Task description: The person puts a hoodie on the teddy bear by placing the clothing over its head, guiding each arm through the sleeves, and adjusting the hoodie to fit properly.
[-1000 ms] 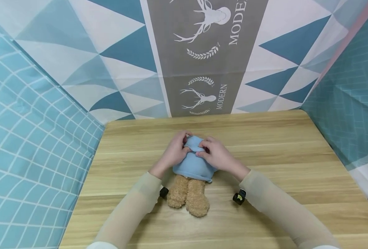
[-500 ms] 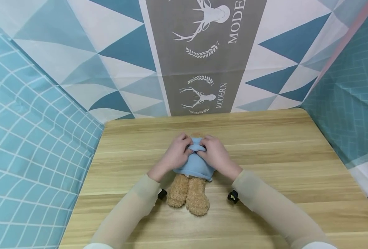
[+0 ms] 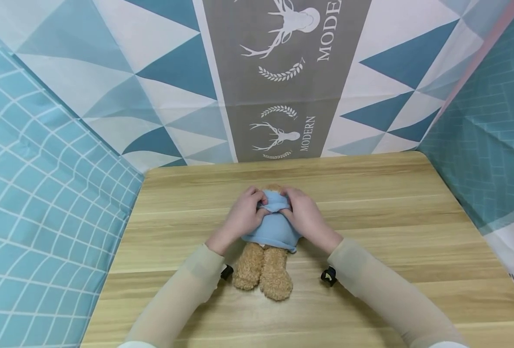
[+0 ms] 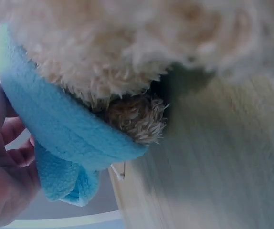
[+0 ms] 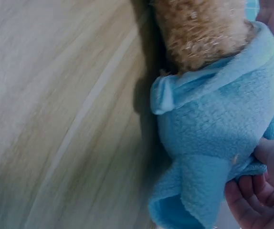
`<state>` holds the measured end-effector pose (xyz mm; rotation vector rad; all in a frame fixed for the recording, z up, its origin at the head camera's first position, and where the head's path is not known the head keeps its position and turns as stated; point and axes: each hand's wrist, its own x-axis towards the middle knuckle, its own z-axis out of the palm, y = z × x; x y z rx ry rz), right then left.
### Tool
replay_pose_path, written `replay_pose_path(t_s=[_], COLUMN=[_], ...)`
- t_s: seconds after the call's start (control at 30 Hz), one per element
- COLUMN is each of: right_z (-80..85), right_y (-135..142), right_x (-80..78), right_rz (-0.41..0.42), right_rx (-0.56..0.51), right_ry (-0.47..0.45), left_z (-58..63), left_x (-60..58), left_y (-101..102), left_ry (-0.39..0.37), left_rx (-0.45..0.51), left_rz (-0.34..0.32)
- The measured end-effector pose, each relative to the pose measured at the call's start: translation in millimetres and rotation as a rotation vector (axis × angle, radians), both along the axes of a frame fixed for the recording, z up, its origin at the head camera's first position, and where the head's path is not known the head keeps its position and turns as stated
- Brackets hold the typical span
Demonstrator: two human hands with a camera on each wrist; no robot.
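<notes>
toy point(image 3: 273, 265) lies on the surface point(image 3: 370, 212), feet point(image 3: 276, 289) toward six o'clock; we judge it light, soft, best held by its shirt point(image 3: 271, 231) near twelve o'clock, where our left grip point(image 3: 244, 215) and right grip point(image 3: 307, 215) pinch.

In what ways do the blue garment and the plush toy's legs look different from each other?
The blue garment is light blue, while the plush toy's legs are tan. The garment has short nap; the legs have longer, curlier pile. The left hand and right hand grip the garment; neither holds the legs. Both look soft.
</notes>
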<state>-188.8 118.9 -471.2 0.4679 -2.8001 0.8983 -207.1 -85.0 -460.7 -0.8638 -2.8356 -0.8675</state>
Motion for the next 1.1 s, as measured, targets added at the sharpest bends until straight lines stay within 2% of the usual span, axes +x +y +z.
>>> replay_pose_path(t_s=[0.13,0.3,0.47,0.53,0.63,0.77,0.87,1.0,1.1], right_z=[-2.3,-5.1,-7.1,-7.2,-6.2,-5.7,-7.6,-10.9,-10.7], right_y=[1.8,7.9,13.4,13.3,9.8,4.5,4.9,11.2,17.9], right_x=[2.6,4.5,4.9,5.1,7.4,12.5,14.1,12.2,12.2], right_rz=[0.008,0.049,0.074,0.062,0.02,-0.035,-0.043,0.029,0.114], right_rx=[0.016,0.007,-0.044,-0.028,0.034,0.115,0.11,0.019,-0.019], right_ry=[0.031,0.036,0.019,0.022,0.026,0.035,0.051,0.046,0.019], left_z=[-0.7,-2.9,-9.7,-12.0,-13.5,-12.9,-12.4,-12.7,-11.2], left_x=[2.8,5.4,9.0,10.4,11.1,11.5,12.3,13.2,14.4], left_y=[3.2,8.2,11.5,12.4,13.7,14.8,14.9,11.5,6.7], left_ry=[0.01,0.028,0.146,0.195,0.227,0.222,0.213,0.182,0.139], left_rx=[-0.052,-0.043,-0.029,-0.031,-0.04,-0.064,-0.061,-0.031,-0.004], left_rz=[0.062,0.113,0.113,0.105,0.103,0.112,0.115,0.106,0.07])
